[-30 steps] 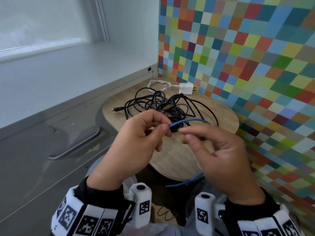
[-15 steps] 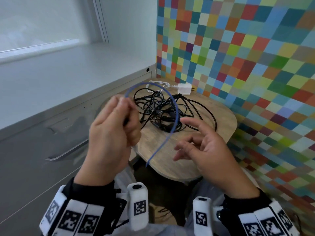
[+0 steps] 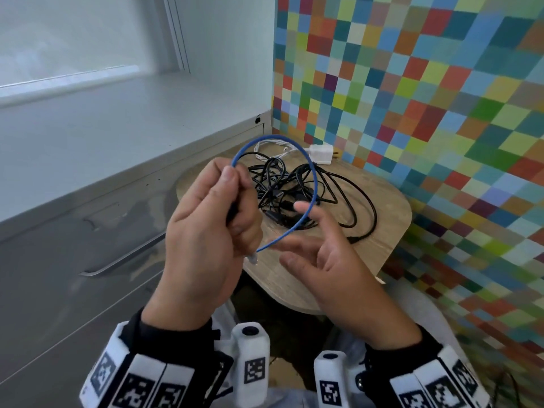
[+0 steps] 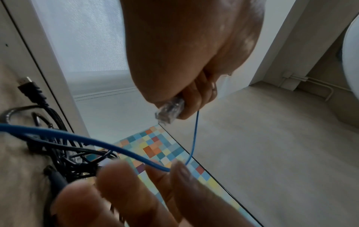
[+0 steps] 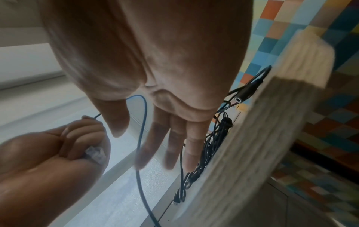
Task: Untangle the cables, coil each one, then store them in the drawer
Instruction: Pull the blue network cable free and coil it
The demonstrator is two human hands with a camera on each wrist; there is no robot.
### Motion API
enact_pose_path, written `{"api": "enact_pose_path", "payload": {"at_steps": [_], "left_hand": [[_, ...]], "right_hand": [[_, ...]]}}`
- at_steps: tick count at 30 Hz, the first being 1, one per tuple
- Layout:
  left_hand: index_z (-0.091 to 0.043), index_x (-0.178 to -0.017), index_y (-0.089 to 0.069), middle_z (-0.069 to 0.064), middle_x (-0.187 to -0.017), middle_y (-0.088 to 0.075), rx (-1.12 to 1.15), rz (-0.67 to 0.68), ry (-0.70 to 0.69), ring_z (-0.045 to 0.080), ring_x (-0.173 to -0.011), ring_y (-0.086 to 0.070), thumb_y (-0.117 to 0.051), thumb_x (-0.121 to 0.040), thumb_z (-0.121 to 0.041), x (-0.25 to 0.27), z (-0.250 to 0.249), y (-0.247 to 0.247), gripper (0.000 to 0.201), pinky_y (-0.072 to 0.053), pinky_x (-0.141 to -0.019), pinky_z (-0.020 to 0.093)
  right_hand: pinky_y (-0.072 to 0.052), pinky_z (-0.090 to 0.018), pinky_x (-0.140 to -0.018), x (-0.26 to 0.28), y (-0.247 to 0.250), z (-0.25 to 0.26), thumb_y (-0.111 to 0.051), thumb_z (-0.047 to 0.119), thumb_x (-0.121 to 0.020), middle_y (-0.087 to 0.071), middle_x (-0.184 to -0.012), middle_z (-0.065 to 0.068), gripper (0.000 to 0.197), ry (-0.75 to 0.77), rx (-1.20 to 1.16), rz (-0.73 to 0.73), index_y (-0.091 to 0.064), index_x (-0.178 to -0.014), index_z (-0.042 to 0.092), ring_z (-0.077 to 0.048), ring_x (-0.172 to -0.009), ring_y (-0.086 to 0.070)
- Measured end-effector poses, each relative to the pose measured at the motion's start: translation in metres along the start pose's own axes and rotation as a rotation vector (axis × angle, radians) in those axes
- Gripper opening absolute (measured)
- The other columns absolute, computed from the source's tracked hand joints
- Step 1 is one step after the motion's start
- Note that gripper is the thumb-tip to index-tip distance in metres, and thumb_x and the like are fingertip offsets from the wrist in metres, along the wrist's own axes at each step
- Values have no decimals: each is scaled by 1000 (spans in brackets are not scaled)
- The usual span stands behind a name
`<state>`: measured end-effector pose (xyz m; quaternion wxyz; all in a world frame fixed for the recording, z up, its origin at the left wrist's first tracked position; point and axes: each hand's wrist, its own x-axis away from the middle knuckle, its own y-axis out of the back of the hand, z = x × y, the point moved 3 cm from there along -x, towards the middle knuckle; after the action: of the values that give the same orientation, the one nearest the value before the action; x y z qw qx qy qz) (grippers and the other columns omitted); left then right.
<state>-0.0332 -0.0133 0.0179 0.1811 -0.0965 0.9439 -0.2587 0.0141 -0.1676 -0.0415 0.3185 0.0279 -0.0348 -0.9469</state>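
- Left hand (image 3: 203,245) is fisted around the blue cable (image 3: 313,175), with the clear plug (image 4: 170,111) poking out of the bottom of the grip; the left wrist view shows that plainly.
- From the top of the fist the cable arcs up toward twelve o'clock, swings round by three, and drops back toward six, forming one open loop in the air above the wooden table (image 3: 382,240).
- Right hand (image 3: 332,260) is spread and relaxed, gripping nothing; its fingers (image 3: 304,209) reach into the lower side of the loop, just touching or just beside the strand, and I can't call which.
- Handling, as a judgement: light and springy, stiff enough to hold that arc unaided, so it should coil readily but may spring open if released. Best held at the plug end, with the other hand guiding the strand; the plug's clip looks the delicate part.
- The black cable tangle (image 3: 297,189) sits on the table beyond both hands, at twelve o'clock from them, still knotted.
- The white charger (image 3: 321,153) lies past it, near the chequered wall.
- The drawer handle (image 3: 123,259) is at nine o'clock from the left hand; the drawer looks closed.
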Motion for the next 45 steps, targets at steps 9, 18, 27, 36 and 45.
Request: {"api": "enact_pose_path", "payload": {"at_steps": [9,18,27,36,45], "left_hand": [[-18,-86,-53,-6,-51,-28,7,-75,-27,9,-43,-16,-36,-105,-24,0,-14,7,26,-13,-42,24],[-23,-82,-47,-4,-55,-25,-5,-353,-134,13,-45,-15,-35,-107,-19,-4,-25,24,28,-15,-44,28],[-21,-85,-45,2,-61,-37,-167,-694,-405,17,-48,-27,-41,-106,-16,-3,-35,59,22,-17,-45,31],[-24,-94,-61,-10,-87,-75,-1032,187,-74,8,-86,-73,-47,-107,-25,5,17,8,19,-58,-77,37],[-18,-72,-68,-7,-52,-35,-714,350,181,13,-48,-27,-53,-95,-40,5,16,11,35,-24,-48,24]], "right_hand": [[-51,-34,-104,-2,0,0,-68,16,-97,-67,-137,5,46,21,-89,41,-48,-135,31,-7,-133,-58],[-63,-57,-76,9,4,10,-56,3,-103,-65,-76,-4,40,-46,-59,34,-51,-126,34,-29,-63,-68],[-53,-17,-59,13,43,15,-76,20,-92,-71,-72,18,16,132,600,-298,-78,-90,36,-1,-65,-64],[-56,-40,-69,16,11,34,-65,36,-93,-71,-90,15,14,376,834,-120,-78,-98,34,-7,-85,-67],[-52,-23,-61,28,39,64,-79,29,-85,-72,-81,15,8,538,527,-364,-79,-89,23,-11,-72,-67]]}}
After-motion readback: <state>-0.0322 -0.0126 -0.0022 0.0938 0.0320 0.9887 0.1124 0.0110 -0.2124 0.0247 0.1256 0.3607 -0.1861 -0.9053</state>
